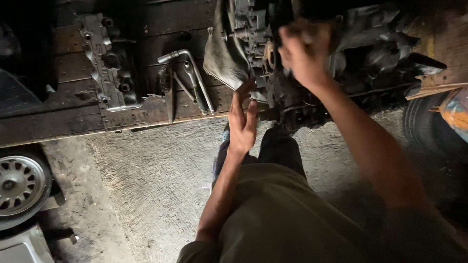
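A dark, greasy engine block (273, 63) lies on a wooden platform (63, 122) in front of me. My left hand (242, 119) is open, fingers stretched up, its fingertips touching the lower left side of the engine near a grey dirty cloth (224, 53). My right hand (304, 53) is raised over the engine's middle with fingers curled around something there; it is blurred, so what it grips is unclear.
A metal engine cover (109, 63) lies at the platform's left. Bent socket wrenches (192, 78) lie between it and the engine. A car wheel (22, 185) stands at lower left, a tyre (424, 126) at right. Rough concrete floor (156, 175) spreads below.
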